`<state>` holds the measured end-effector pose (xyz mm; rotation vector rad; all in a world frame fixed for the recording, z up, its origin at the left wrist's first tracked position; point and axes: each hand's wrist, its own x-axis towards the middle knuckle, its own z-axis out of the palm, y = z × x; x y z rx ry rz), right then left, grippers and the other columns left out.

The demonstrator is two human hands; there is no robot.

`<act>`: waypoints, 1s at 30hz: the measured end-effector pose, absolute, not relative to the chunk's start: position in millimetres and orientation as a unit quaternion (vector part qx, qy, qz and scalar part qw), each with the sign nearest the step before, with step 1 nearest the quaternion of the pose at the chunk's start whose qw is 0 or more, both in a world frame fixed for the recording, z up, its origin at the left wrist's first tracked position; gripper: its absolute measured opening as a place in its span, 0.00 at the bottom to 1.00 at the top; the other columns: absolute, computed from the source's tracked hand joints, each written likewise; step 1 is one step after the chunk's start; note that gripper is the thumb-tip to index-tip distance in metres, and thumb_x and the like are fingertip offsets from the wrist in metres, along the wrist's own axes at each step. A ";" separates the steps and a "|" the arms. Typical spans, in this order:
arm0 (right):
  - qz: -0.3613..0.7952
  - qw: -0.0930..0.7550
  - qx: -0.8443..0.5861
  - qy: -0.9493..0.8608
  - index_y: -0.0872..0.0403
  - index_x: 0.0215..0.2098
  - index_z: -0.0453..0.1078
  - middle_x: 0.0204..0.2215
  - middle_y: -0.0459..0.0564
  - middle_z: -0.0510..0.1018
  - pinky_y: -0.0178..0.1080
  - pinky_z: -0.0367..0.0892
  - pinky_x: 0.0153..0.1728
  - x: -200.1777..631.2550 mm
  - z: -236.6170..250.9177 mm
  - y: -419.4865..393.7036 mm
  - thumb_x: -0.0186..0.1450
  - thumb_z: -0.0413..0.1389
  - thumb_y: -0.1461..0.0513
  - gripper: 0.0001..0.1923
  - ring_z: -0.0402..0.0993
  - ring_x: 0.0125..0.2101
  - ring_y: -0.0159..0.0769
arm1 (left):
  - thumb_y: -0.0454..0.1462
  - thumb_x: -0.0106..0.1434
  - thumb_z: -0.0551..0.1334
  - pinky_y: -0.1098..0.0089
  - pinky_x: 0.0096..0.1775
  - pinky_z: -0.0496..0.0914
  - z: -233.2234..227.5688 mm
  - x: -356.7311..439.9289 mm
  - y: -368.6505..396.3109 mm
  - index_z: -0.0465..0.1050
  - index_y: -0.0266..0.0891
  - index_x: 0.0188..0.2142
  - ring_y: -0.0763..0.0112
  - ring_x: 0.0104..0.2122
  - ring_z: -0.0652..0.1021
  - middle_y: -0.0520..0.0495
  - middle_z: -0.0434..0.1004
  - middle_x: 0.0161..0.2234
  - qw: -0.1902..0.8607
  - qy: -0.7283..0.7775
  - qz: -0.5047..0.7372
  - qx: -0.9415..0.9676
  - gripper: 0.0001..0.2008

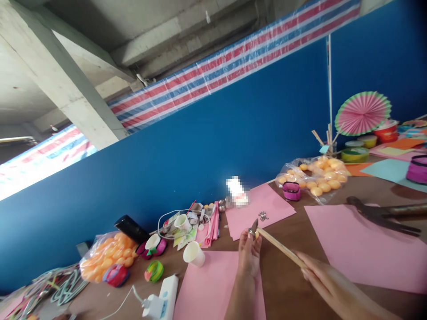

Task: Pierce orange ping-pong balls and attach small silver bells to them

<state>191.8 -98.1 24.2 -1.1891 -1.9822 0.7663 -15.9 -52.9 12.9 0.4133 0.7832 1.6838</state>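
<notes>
My right hand (322,278) is closed around the wooden handle of a small hammer (280,244). The handle slants up and left to a dark metal head, which meets the fingertips of my left hand (249,255). Pinched in those fingertips is a small shiny metal piece (252,233), partly covered by the hammer head. Its exact kind is too small to make out. Just beyond, a little heap of silvery metal pieces (263,216) lies on a pink sheet (276,202). Below my left hand another pink sheet (213,284) covers part of the brown table (283,284).
A claw hammer (383,213) rests on a pink sheet at right. Bags of orange balls (328,175) stand on both sides. Left of my hands are a white paper cup (194,254), a power strip (168,293) and cables (68,286). A blue partition (200,151) rises behind.
</notes>
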 end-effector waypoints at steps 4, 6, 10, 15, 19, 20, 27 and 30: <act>0.295 0.346 -0.458 -0.764 0.53 0.38 0.70 0.43 0.51 0.74 0.47 0.63 0.49 195.2 22.1 -99.7 0.59 0.40 0.54 0.21 0.66 0.48 0.47 | 0.37 0.51 0.64 0.68 0.41 0.68 14.3 -14.5 -53.8 0.71 0.39 0.33 0.71 0.34 0.76 0.47 0.76 0.32 0.597 0.328 0.709 0.180 0.09; 0.293 0.347 -0.457 -0.765 0.53 0.41 0.69 0.42 0.51 0.75 0.46 0.64 0.49 196.6 22.8 -99.2 0.59 0.41 0.54 0.21 0.67 0.46 0.46 | 0.38 0.51 0.64 0.70 0.38 0.68 15.5 -13.9 -54.2 0.71 0.40 0.36 0.73 0.33 0.76 0.47 0.75 0.33 0.597 0.325 0.710 0.182 0.11; 0.282 0.347 -0.459 -0.768 0.56 0.51 0.60 0.45 0.53 0.73 0.41 0.66 0.47 196.1 27.4 -98.4 0.61 0.42 0.56 0.22 0.70 0.44 0.41 | 0.39 0.51 0.63 0.80 0.28 0.65 15.9 -14.7 -54.8 0.67 0.45 0.47 0.81 0.27 0.72 0.48 0.73 0.33 0.594 0.330 0.706 0.197 0.22; 0.265 0.338 -0.468 -0.772 0.55 0.47 0.65 0.46 0.51 0.72 0.42 0.66 0.47 193.1 28.3 -103.4 0.60 0.42 0.57 0.21 0.67 0.47 0.42 | 0.37 0.52 0.63 0.82 0.24 0.63 12.7 -16.7 -54.0 0.67 0.42 0.48 0.84 0.23 0.69 0.50 0.70 0.29 0.605 0.316 0.705 0.193 0.22; 0.263 0.348 -0.435 -0.788 0.55 0.40 0.70 0.44 0.52 0.73 0.46 0.62 0.50 193.3 25.5 -107.1 0.59 0.41 0.56 0.21 0.65 0.49 0.47 | 0.38 0.52 0.62 0.80 0.27 0.67 10.1 -17.0 -52.0 0.70 0.39 0.44 0.82 0.24 0.71 0.48 0.72 0.28 0.605 0.319 0.710 0.168 0.18; 0.263 0.349 -0.424 -0.793 0.55 0.39 0.71 0.44 0.53 0.74 0.47 0.61 0.51 193.7 25.2 -107.4 0.58 0.40 0.55 0.22 0.64 0.49 0.48 | 0.37 0.52 0.62 0.79 0.28 0.68 9.5 -17.2 -51.4 0.70 0.38 0.44 0.81 0.25 0.72 0.48 0.72 0.29 0.604 0.318 0.712 0.165 0.17; 0.254 0.333 -0.456 -0.785 0.56 0.41 0.69 0.45 0.52 0.73 0.44 0.62 0.50 192.2 22.4 -102.0 0.59 0.42 0.57 0.20 0.66 0.48 0.44 | 0.34 0.52 0.63 0.76 0.34 0.70 9.4 -17.3 -50.7 0.69 0.39 0.43 0.78 0.28 0.75 0.46 0.75 0.32 0.596 0.333 0.714 0.155 0.17; 0.254 0.335 -0.455 -0.785 0.55 0.37 0.71 0.42 0.53 0.75 0.43 0.63 0.50 190.5 21.8 -99.0 0.59 0.42 0.57 0.19 0.66 0.47 0.45 | 0.34 0.52 0.63 0.76 0.35 0.70 11.1 -16.6 -51.9 0.68 0.39 0.43 0.77 0.29 0.76 0.46 0.75 0.32 0.601 0.325 0.711 0.167 0.17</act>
